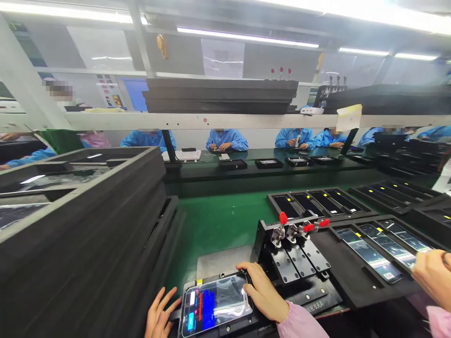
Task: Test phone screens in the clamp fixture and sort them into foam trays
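Note:
A lit smartphone (225,300) with red and blue text on its screen lies in a black fixture (229,328) in front of me. My right hand (262,291), in a pink sleeve, grips the phone's right end, thumb on the glass and a finger at the far corner. Beside the left end is my left hand (160,317), open with fingers spread; its lower part is cut off by the frame. Just behind my right hand stands a black clamp block (299,258) with metal plates and red-tipped toggle levers (283,218).
Tall black foam trays (84,244) are stacked at left. Right of the clamps, a foam tray (338,277) holds smartphones (368,256); another person's hand (435,277) touches there. More phone trays (317,204) lie behind. People in blue (227,139) work beyond the shelf beam (225,121).

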Demonstrator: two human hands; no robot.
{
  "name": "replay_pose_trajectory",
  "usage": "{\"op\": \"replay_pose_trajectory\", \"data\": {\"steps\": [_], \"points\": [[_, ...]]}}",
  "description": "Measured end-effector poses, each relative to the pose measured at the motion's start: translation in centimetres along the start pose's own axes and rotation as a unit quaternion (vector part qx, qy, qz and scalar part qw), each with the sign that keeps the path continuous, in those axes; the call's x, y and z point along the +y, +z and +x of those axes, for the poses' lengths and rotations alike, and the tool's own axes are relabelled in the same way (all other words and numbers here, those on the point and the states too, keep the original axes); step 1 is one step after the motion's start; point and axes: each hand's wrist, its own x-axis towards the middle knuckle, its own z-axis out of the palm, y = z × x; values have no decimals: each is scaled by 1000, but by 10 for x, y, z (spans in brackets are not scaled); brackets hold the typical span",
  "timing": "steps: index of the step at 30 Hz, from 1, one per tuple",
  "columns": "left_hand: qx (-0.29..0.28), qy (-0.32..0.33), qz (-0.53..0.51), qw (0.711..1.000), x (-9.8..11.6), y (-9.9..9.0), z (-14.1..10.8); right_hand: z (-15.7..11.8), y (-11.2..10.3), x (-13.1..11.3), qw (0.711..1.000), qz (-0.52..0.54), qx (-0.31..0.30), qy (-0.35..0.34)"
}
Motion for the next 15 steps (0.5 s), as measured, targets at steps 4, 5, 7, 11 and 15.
{"op": "replay_pose_trajectory", "data": {"steps": [4, 5, 7, 11, 15], "points": [[5, -2, 24, 1000, 2, 1, -2, 2, -2, -4, 1000, -3, -22, -2], [7, -1, 27, 1000, 3, 1, -2, 2, -2, -5, 1000, 1, -22, 3], [9, 1, 26, 1000, 3, 2, -2, 2, -2, -6, 999, 20, -31, 21], [11, 4, 19, 1000, 1, 1, -1, 2, -1, -3, 994, 81, -27, 65], [17, 4, 9, 1000, 0, 2, 0, 2, 1, -2, 998, 39, -18, 40]]}}
